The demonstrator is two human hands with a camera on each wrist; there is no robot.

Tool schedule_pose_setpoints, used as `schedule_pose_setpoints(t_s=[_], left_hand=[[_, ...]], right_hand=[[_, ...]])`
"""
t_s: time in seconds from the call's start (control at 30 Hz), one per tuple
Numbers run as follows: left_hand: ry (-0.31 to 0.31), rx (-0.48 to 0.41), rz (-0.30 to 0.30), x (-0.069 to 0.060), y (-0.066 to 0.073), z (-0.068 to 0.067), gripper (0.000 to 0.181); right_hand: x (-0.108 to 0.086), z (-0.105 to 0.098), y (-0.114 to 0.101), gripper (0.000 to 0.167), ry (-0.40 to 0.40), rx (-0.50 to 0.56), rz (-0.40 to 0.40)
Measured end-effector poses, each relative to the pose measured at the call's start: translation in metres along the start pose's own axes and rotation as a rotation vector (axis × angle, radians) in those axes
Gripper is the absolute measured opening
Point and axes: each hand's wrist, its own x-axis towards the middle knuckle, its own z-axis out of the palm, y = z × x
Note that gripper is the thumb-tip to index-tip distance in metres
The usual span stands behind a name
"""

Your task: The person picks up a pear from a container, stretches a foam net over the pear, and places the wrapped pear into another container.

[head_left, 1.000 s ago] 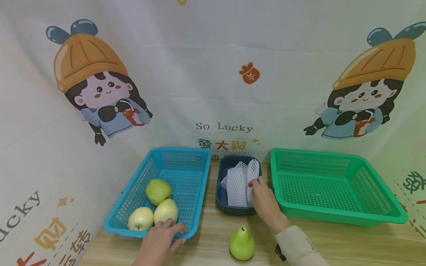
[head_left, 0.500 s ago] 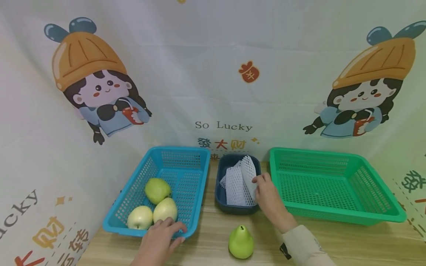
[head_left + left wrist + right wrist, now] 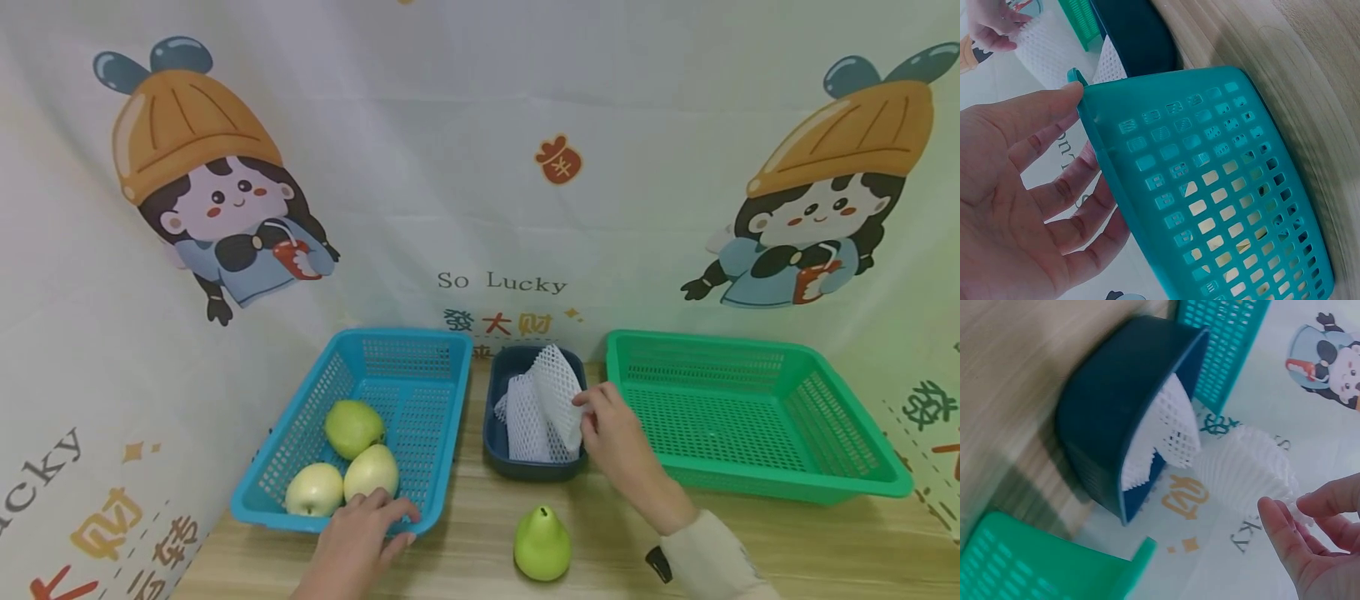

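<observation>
Above the dark blue bin (image 3: 531, 472), my right hand (image 3: 621, 450) pinches a white foam net (image 3: 557, 387) at its edge; the right wrist view shows the net (image 3: 1247, 469) between thumb and fingertips of the hand (image 3: 1322, 537). More white nets (image 3: 527, 421) lie in the bin. My left hand (image 3: 358, 533) rests at the near rim of the blue basket (image 3: 442, 467), fingers loosely bent; in the left wrist view the hand's (image 3: 1041, 194) thumb and fingers lie along the rim. A green pear (image 3: 542, 546) stands upright on the table between the hands.
Inside the blue basket are a greener fruit (image 3: 354, 428) and two pale ones (image 3: 315, 490). On the right stands a green basket (image 3: 750, 485). A small black object (image 3: 658, 564) lies beside my right sleeve. A printed cloth (image 3: 480, 167) hangs behind.
My right hand has drawn back a little to the right and lifted the foam net, which now tilts above the others. The left hand has stayed at the blue basket's rim.
</observation>
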Motion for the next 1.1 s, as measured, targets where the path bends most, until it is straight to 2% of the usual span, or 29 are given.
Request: schedule_pose_setpoints(t_s=[0.2, 0.53, 0.77, 0.97, 1.1], left_hand=[[0.007, 0.007, -0.004, 0.0, 0.001, 0.0, 0.019], [0.019, 0.014, 0.008, -0.001, 0.002, 0.001, 0.02], [0.036, 0.053, 0.005, -0.002, 0.002, 0.002, 0.021], [0.035, 0.039, -0.005, -0.002, 0.002, 0.002, 0.02], [0.03, 0.039, -0.008, -0.003, 0.003, 0.002, 0.021]], right_hand=[[-0.002, -0.014, -0.004, 0.018, 0.014, -0.017, -0.045], [-0.004, -0.04, -0.015, 0.025, 0.11, -0.028, -0.227], [-0.003, -0.051, -0.02, 0.027, 0.107, -0.044, -0.326], [-0.004, -0.056, -0.024, 0.031, 0.086, -0.049, -0.436], [-0.005, -0.056, -0.028, 0.032, 0.057, -0.046, -0.48]])
